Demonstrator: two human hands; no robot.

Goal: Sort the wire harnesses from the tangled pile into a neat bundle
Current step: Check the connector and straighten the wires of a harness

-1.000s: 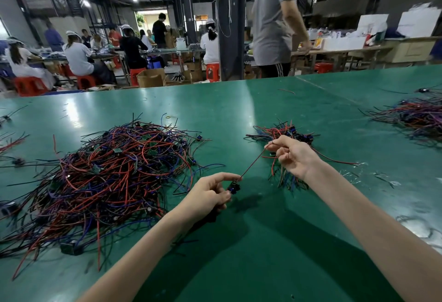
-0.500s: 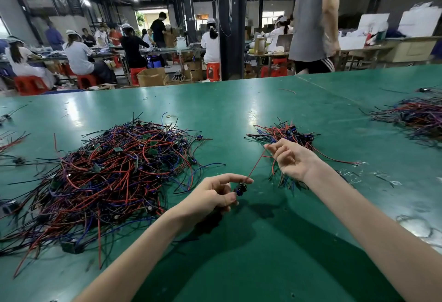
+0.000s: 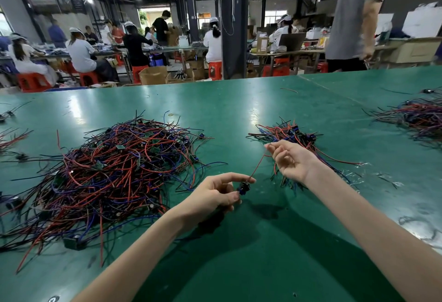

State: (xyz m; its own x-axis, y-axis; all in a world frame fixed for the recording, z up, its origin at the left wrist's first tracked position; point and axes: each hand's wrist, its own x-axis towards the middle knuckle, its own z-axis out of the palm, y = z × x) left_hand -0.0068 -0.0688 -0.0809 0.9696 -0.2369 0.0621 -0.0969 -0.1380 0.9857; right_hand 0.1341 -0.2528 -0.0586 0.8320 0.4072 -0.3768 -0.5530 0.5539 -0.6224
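Between left hand (image 3: 215, 194) and right hand (image 3: 291, 160), a harness (image 3: 244, 187) stretches, pinched by both.

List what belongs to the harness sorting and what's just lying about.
Job: tangled pile, neat bundle, held harness, left hand, right hand.
Lying about: far right pile, rubber band, stray red wire, loose wires at left edge.

Red-wired harness (image 3: 258, 165) taut between tangled pile (image 3: 119, 158) and smaller bundle (image 3: 282, 134)
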